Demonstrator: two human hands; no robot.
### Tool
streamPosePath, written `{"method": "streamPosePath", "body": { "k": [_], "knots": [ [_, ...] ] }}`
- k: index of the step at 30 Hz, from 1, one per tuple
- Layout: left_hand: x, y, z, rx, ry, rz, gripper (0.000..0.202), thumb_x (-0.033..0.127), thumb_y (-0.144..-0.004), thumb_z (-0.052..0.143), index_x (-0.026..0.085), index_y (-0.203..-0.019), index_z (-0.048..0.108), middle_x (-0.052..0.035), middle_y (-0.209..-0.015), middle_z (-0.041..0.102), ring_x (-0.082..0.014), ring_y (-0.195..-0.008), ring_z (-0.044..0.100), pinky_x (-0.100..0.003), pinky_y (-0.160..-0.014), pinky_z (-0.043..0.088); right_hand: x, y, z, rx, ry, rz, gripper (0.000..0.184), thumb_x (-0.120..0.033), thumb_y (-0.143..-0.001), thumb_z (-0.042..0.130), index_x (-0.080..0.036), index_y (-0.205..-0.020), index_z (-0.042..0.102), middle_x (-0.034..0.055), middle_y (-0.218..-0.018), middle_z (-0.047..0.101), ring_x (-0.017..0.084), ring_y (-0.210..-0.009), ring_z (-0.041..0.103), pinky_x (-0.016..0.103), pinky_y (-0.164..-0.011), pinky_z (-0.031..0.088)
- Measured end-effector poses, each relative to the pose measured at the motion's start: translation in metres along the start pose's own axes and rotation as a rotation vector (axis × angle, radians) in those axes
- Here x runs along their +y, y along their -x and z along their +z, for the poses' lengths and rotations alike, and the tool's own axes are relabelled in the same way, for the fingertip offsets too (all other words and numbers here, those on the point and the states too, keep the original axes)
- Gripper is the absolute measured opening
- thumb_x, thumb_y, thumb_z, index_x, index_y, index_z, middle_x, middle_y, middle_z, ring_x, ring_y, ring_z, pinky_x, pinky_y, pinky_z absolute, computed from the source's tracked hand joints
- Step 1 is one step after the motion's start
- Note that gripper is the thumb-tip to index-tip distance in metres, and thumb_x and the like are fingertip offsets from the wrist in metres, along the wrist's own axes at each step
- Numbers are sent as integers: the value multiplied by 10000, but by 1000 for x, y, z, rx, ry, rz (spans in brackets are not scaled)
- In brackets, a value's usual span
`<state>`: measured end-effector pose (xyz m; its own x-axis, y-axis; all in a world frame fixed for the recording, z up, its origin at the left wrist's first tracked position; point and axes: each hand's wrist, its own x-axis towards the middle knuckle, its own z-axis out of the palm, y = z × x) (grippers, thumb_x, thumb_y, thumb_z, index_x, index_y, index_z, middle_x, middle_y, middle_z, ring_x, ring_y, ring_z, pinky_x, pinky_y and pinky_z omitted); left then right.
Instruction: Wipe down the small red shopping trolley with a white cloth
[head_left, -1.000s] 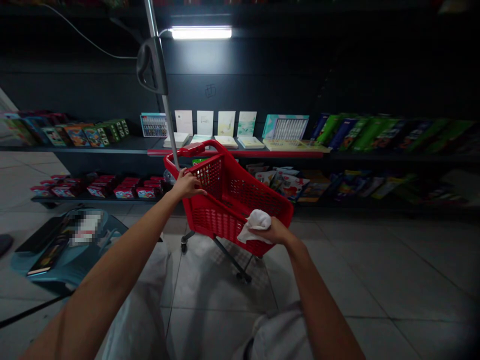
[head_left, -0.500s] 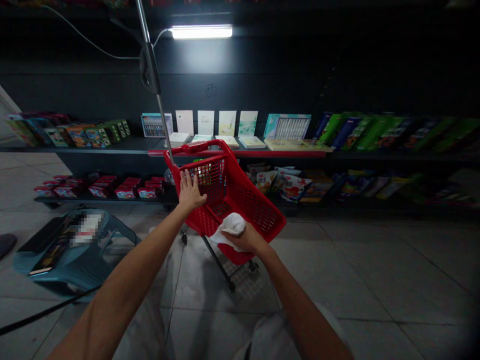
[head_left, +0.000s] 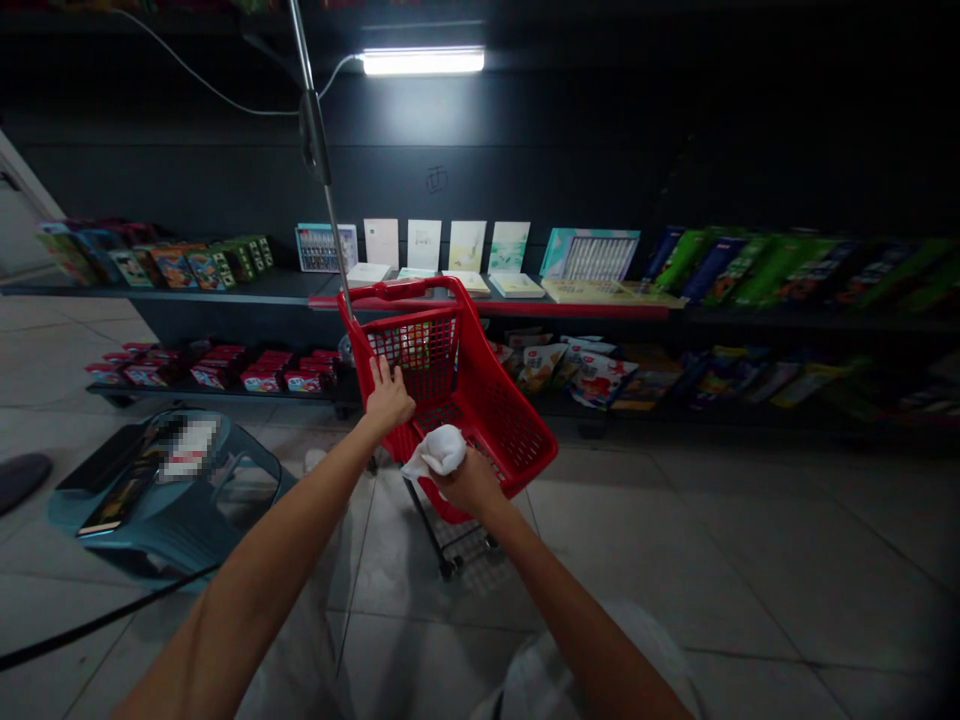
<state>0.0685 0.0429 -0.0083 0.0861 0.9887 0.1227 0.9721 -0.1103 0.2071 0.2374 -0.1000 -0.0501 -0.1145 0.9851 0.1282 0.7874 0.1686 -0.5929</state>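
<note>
A red plastic shopping cart (head_left: 491,400) stands on the tiled floor in front of me, turned at an angle. My left hand (head_left: 390,400) rests with its fingers spread against the cart's left side, near the inner grid panel. In my right hand (head_left: 472,485) is a bunched white cloth (head_left: 444,450), held at the near side wall of the basket. The right fingertips are partly hidden by the cloth. A metal pole (head_left: 339,245) with a dark grip rises beside the cart's handle.
Behind the cart runs a dark shelf (head_left: 285,288) with upright booklets (head_left: 424,245), boxes and green bags (head_left: 780,265). Snack packets (head_left: 600,375) lie on the lower level. To the left stands a blue-grey plastic stool (head_left: 161,530) carrying flat dark items. A lit tube lamp (head_left: 424,61) hangs above.
My right hand and the cloth have moved slightly left and up along the basket's near side. My left hand has shifted slightly downward on the side. The whole view has swung a little left.
</note>
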Motion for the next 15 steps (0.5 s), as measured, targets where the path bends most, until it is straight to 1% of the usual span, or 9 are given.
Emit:
{"method": "streamPosePath", "body": {
  "k": [2, 5, 9, 15],
  "knots": [
    [-3, 1, -5, -20, 1, -3, 819, 282, -864, 496, 102, -1641, 313, -151, -1774, -43, -404, -1603, -162, -600, -1192, 422, -1, 2, 1, 26, -2, 0, 344, -473, -864, 731, -181, -1040, 774, 172, -1023, 798, 312, -997, 765, 294, -773, 543],
    [-8, 4, -12, -28, 2, 14, 763, 295, -869, 495, 167, -1613, 384, -122, -1780, -8, -411, -1614, -126, -623, -1135, 477, -1, 4, 2, 29, -67, -37, 334, -437, -856, 746, -199, -1088, 769, 144, -1050, 801, 290, -1017, 762, 281, -792, 556],
    [-16, 2, -15, -47, 4, 22, 719, 322, -867, 504, 240, -1579, 446, -83, -1783, 66, -401, -1623, -98, -605, -1112, 504, 2, 5, 1, -9, -148, -87, 316, -436, -863, 727, -202, -1073, 754, 116, -1049, 802, 261, -977, 766, 269, -783, 559],
    [-29, -7, -13, -67, 4, 50, 695, 308, -876, 482, 263, -1569, 463, -70, -1780, 71, -399, -1621, -126, -639, -1121, 491, 11, 9, 0, -87, -113, -145, 275, -383, -808, 750, -186, -999, 732, 107, -975, 799, 246, -859, 761, 271, -736, 541]
  ]
}}
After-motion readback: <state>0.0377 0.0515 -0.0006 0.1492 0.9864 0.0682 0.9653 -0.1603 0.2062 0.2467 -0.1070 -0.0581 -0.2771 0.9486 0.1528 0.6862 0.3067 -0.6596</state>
